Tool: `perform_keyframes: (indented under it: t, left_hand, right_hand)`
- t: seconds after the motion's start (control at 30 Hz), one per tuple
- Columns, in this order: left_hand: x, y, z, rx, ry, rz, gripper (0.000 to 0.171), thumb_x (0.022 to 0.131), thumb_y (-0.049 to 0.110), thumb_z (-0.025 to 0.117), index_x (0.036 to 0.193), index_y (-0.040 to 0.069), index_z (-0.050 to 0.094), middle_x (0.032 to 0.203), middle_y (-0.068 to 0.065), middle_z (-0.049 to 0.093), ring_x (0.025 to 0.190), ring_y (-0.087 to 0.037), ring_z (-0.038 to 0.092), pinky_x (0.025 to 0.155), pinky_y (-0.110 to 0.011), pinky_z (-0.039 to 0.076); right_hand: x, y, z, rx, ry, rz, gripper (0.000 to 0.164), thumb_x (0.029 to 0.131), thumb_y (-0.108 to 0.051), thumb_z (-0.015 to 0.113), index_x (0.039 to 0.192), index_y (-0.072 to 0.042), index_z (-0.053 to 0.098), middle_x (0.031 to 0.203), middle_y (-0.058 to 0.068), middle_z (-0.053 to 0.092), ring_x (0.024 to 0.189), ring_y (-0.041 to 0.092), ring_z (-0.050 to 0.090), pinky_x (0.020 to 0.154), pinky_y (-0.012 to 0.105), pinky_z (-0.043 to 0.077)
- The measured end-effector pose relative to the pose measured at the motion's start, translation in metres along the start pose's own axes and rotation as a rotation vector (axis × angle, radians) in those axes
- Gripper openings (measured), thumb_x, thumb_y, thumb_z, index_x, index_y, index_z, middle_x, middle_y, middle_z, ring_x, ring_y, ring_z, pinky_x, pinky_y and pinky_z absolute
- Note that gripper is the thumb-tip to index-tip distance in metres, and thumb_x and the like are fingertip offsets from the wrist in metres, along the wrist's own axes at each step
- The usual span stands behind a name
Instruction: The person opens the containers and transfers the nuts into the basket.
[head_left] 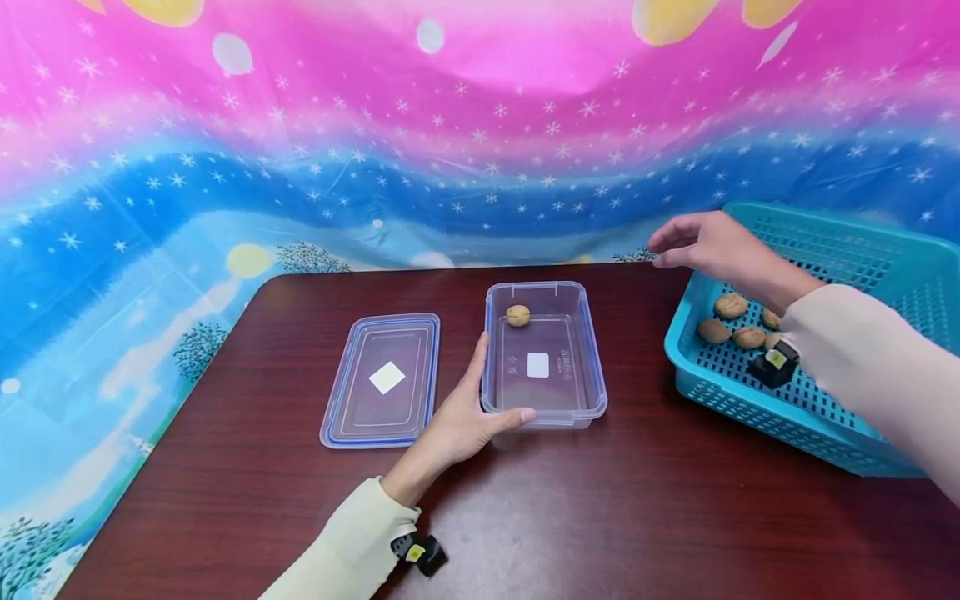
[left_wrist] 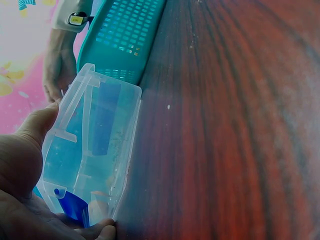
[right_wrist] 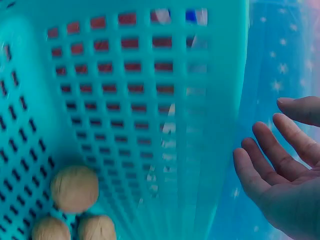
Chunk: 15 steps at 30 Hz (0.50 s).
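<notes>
A clear plastic container (head_left: 597, 367) stands uncovered mid-table, one walnut (head_left: 517, 315) in its far left corner. My left hand (head_left: 461, 423) grips the container's near left corner, thumb over the front rim and fingers along the side. The left wrist view also has that hand (left_wrist: 25, 165) around the container (left_wrist: 107, 120). Over the far left rim of a turquoise basket (head_left: 750, 408), my right hand (head_left: 708, 243) hovers with loosely bent fingers. It holds nothing; in the right wrist view the palm (right_wrist: 290, 195) is bare. Several walnuts (head_left: 731, 305) lie inside the basket.
A clear lid (head_left: 360, 417) with a blue seal lies flat left of the container. The dark wood table (head_left: 225, 467) ends at a colourful hanging cloth (head_left: 420, 200) behind. The basket occupies the right side.
</notes>
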<state>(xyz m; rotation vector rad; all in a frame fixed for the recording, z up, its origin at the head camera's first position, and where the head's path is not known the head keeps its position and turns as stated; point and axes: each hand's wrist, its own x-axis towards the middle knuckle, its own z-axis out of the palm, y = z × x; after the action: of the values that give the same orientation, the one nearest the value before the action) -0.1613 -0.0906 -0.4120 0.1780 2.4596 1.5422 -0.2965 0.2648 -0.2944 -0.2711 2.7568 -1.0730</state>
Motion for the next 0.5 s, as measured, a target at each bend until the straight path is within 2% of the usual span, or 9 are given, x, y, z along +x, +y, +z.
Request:
perform_keyframes:
  t: [0.27,0.5]
  left_hand:
    - [0.0,0.001,0.0,0.001,0.001,-0.001,0.121,0.084,0.044,0.088,0.168,0.044,0.002,0.174,-0.006,0.025,0.156,-0.028,0.033,0.125,-0.058,0.028]
    - [0.0,0.001,-0.001,0.02,0.006,-0.011,0.121,0.083,0.046,0.089,0.167,0.045,0.002,0.174,-0.006,0.024,0.156,-0.028,0.032,0.126,-0.057,0.028]
  right_hand:
    - [0.002,-0.016,0.017,0.03,-0.031,-0.03,0.038,0.104,-0.02,0.066,0.138,-0.004,0.061,0.142,0.021,0.06,0.132,0.039,0.054,0.108,0.06,0.043]
    - [0.004,-0.032,0.015,-0.006,-0.071,-0.028,0.038,0.104,-0.021,0.065,0.138,-0.004,0.061,0.142,0.021,0.06,0.131,0.04,0.054,0.109,0.063,0.042]
